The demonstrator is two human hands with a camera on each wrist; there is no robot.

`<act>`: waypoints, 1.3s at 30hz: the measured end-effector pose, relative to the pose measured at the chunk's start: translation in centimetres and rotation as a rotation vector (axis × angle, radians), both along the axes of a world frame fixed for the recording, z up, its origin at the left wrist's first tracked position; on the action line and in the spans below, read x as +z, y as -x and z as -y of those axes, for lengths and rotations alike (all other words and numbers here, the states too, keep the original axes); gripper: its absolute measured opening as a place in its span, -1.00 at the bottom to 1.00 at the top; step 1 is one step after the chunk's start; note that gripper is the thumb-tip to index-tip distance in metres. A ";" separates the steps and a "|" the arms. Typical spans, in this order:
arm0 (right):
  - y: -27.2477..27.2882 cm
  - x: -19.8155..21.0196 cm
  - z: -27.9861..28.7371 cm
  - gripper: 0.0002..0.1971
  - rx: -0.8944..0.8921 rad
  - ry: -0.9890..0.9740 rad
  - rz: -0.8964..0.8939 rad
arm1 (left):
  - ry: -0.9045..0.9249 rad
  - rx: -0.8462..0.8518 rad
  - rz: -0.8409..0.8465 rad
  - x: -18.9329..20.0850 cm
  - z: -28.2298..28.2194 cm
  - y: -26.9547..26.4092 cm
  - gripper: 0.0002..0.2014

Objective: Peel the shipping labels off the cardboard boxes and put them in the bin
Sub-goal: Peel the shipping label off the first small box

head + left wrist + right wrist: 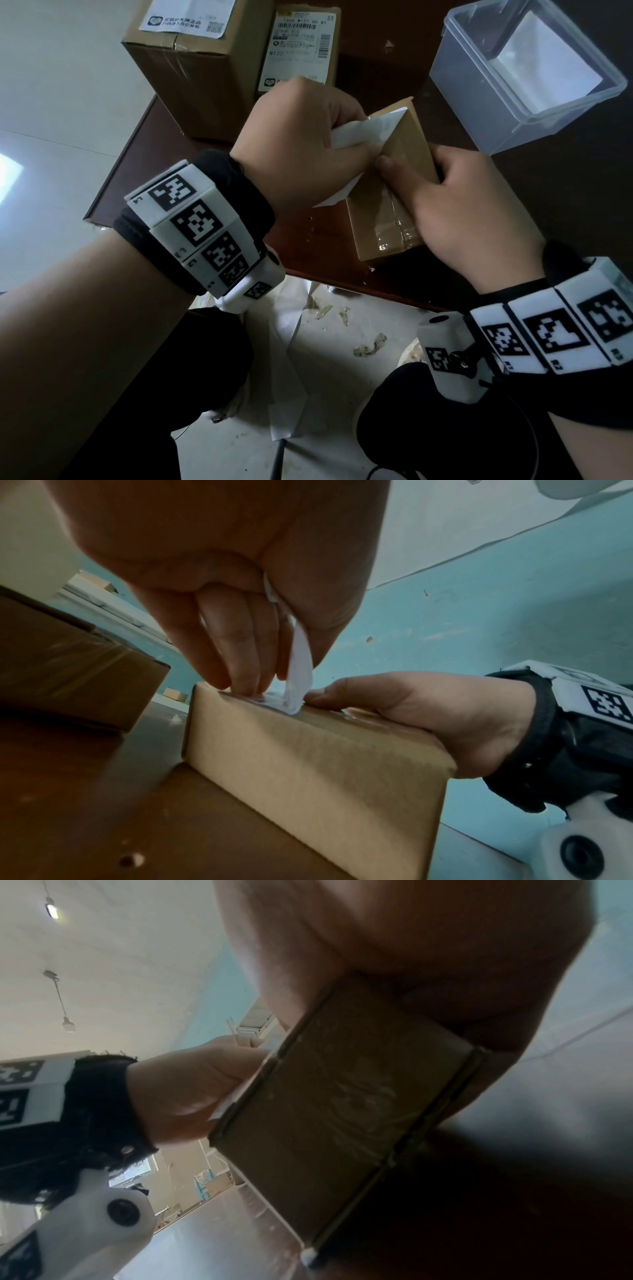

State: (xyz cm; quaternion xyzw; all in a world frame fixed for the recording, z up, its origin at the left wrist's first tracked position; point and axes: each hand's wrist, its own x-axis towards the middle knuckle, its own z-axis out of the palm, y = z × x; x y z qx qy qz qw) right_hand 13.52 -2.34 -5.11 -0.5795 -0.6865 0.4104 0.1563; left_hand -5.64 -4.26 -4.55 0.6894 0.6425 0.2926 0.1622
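Note:
A small cardboard box [387,212] [308,767] [342,1096] stands on the brown table [308,250]. Its white shipping label [363,132] [299,674] is partly lifted off the top face. My left hand [301,144] [240,601] [185,1085] pinches the loose part of the label between thumb and fingers. My right hand [455,205] [428,712] [411,961] grips the box from the right, with its thumb pressed on the top beside the peel line. The clear plastic bin [524,72] stands at the back right with white paper inside.
Two more cardboard boxes with labels stand at the back: a large one [191,75] and a smaller one [301,44]. Paper scraps and tape bits [294,342] lie on the floor below the table's front edge.

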 end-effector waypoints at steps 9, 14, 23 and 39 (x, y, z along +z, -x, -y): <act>0.1 0.0 0.2 -0.72 -0.015 -0.022 0.013 | 0.007 -0.002 0.000 0.0 0.0 0.1 -0.77; 0.1 -0.1 0.2 -0.59 -0.025 -0.032 0.030 | 0.002 -0.006 0.004 0.0 0.0 0.1 -0.78; 0.2 0.0 0.0 -0.59 -0.022 -0.020 0.045 | 0.017 -0.004 0.027 0.0 -0.1 0.2 -0.75; 0.2 -0.2 -0.2 -0.62 -0.020 -0.043 0.042 | -0.001 -0.016 0.067 -0.1 -0.3 0.4 -0.74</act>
